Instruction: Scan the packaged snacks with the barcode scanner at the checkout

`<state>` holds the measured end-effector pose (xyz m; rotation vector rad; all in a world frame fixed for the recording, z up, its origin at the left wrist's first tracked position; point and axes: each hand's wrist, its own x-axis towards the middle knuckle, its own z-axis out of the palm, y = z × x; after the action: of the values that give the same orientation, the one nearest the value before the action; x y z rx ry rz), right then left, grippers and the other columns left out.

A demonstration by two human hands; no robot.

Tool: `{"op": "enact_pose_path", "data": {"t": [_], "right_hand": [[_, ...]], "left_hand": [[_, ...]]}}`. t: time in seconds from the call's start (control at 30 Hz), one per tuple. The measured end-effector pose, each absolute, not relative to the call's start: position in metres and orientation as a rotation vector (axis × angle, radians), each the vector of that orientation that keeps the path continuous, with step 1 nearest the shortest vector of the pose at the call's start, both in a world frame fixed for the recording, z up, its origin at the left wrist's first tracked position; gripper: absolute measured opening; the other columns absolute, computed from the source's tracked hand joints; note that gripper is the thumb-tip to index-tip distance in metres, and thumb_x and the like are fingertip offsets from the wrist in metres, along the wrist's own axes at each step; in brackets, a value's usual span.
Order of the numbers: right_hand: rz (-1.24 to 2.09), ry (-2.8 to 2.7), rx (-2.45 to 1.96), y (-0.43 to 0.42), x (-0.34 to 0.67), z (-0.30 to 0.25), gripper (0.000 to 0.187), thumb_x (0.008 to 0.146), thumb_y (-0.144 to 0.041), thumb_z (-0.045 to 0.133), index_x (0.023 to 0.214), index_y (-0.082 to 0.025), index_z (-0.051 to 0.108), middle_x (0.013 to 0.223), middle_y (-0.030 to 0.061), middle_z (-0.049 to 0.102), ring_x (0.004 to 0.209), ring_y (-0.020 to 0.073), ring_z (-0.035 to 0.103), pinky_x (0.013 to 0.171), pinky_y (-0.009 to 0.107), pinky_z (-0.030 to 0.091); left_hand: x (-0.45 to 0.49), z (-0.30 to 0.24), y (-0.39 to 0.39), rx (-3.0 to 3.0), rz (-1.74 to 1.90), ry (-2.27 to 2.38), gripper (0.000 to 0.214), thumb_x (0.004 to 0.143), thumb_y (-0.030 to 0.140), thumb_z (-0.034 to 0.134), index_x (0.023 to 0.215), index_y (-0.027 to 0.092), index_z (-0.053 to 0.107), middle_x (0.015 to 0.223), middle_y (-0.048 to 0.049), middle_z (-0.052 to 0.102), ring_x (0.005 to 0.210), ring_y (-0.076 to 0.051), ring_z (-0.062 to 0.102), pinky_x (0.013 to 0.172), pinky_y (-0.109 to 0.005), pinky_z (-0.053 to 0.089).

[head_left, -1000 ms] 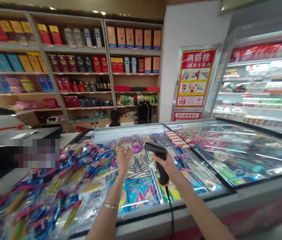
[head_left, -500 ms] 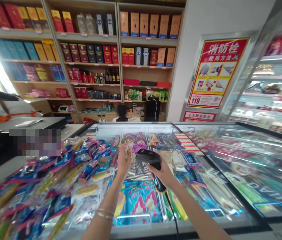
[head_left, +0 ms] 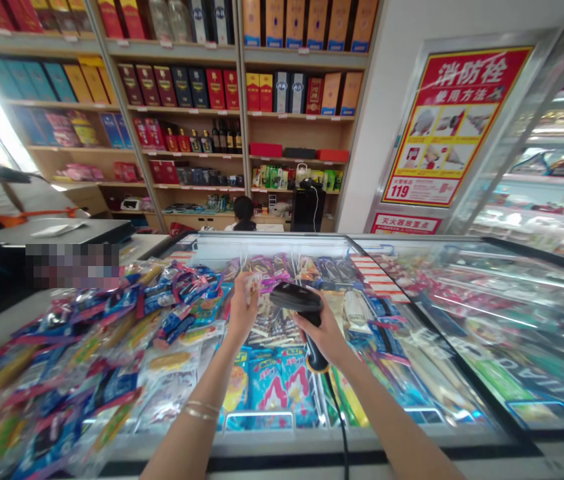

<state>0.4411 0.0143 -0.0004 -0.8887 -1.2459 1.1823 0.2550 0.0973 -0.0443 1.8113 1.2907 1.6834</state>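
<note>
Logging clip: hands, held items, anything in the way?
Left hand: small clear packet. Right hand: black scanner, head toward packet. Cord hangs below, not between.

On the red poster (head_left: pixel 457 127), 消防栓 is printed large across the top, with 使用方法 set directly beneath; 119 is shown at its lower left. 灭火器放置点 is carried by a smaller red sign (head_left: pixel 405 223) mounted just below the poster. Print on the shelved boxes (head_left: pixel 216 90) left of the poster can't be read reliably.
</note>
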Motion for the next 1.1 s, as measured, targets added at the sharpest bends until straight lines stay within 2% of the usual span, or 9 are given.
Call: {"op": "enact_pose_path", "data": {"t": [0.13,0.37,0.5,0.63,0.7,0.77,0.87,0.97,1.1], "right_hand": [[1.236,-1.209,-0.873,0.016,0.441,-0.002,0.045,0.067,-0.035,0.076,0.102,-0.023,0.049,0.063,-0.0065,0.06,0.041,0.0119,0.052,0.042,0.026,0.042],[1.407,-1.09,-0.84,0.016,0.438,-0.007,0.038,0.062,-0.037,0.079,0.086,-0.018,0.055,0.074,0.0004,0.066,0.044,0.0115,0.056,0.041,0.025,0.044],[1.449,-1.045,-0.83,0.016,0.424,-0.01,0.038,0.06,-0.036,0.079,0.085,-0.018,0.056,0.072,0.0,0.067,0.045,0.0111,0.056,0.042,0.024,0.043],[1.486,-0.99,-0.831,0.009,0.397,-0.005,0.035,0.061,-0.037,0.078,0.082,-0.017,0.058,0.063,-0.0011,0.064,0.044,0.0111,0.054,0.041,0.023,0.043],[1.504,-0.978,-0.82,0.005,0.383,-0.004,0.034,0.061,-0.037,0.078,0.081,-0.017,0.06,0.061,-0.0014,0.063,0.045,0.0112,0.055,0.043,0.023,0.044],[1.511,-0.965,-0.801,0.001,0.371,-0.008,0.033,0.061,-0.036,0.079,0.08,-0.017,0.061,0.059,-0.002,0.061,0.046,0.0113,0.055,0.044,0.023,0.045],[1.515,-0.932,-0.783,0.001,0.36,-0.021,0.032,0.061,-0.038,0.079,0.077,-0.016,0.061,0.056,-0.0024,0.059,0.045,0.011,0.054,0.044,0.023,0.044],[1.505,-0.861,-0.777,0.005,0.357,-0.035,0.034,0.059,-0.038,0.079,0.078,-0.016,0.061,0.059,-0.0024,0.06,0.045,0.0111,0.055,0.043,0.023,0.043],[1.516,-0.813,-0.788,0.011,0.36,-0.046,0.036,0.056,-0.037,0.08,0.078,-0.016,0.061,0.059,-0.0024,0.06,0.045,0.0113,0.055,0.044,0.024,0.043]], "left_hand": [[0.25,-0.037,0.096,1.827,1.714,1.321,0.042,0.087,0.032,0.049,0.126,0.02,0.04,0.112,-0.0096,0.061,0.098,-0.02,0.063,0.088,-0.033,0.051],[0.217,-0.02,0.1,1.873,1.872,1.618,0.049,0.085,0.027,0.052,0.132,0.018,0.043,0.13,-0.0151,0.054,0.122,-0.024,0.052,0.105,-0.04,0.041],[0.203,-0.007,0.093,1.783,1.857,1.759,0.054,0.085,0.024,0.051,0.137,0.015,0.04,0.136,-0.0182,0.051,0.127,-0.027,0.049,0.107,-0.041,0.039],[0.198,-0.001,0.084,1.705,1.745,1.856,0.065,0.082,0.021,0.054,0.143,0.017,0.034,0.135,-0.0177,0.053,0.123,-0.03,0.053,0.103,-0.043,0.043],[0.198,0.0,0.08,1.727,1.723,1.92,0.063,0.082,0.017,0.051,0.143,0.017,0.036,0.14,-0.0183,0.049,0.126,-0.03,0.051,0.104,-0.045,0.042],[0.199,0.001,0.075,1.779,1.773,2.015,0.058,0.082,0.013,0.048,0.14,0.017,0.042,0.148,-0.0185,0.038,0.136,-0.03,0.04,0.111,-0.049,0.033],[0.202,0.0,0.069,1.804,1.908,2.145,0.051,0.083,0.011,0.044,0.134,0.017,0.049,0.155,-0.0175,0.026,0.145,-0.03,0.022,0.117,-0.058,0.011],[0.202,-0.004,0.067,1.778,1.92,2.161,0.044,0.084,0.012,0.042,0.126,0.015,0.055,0.153,-0.0194,0.03,0.146,-0.031,0.017,0.114,-0.066,0.0],[0.198,-0.014,0.073,1.692,1.8,2.211,0.034,0.082,0.013,0.044,0.111,0.015,0.063,0.145,-0.0204,0.043,0.142,-0.035,0.024,0.108,-0.073,-0.001]]}}
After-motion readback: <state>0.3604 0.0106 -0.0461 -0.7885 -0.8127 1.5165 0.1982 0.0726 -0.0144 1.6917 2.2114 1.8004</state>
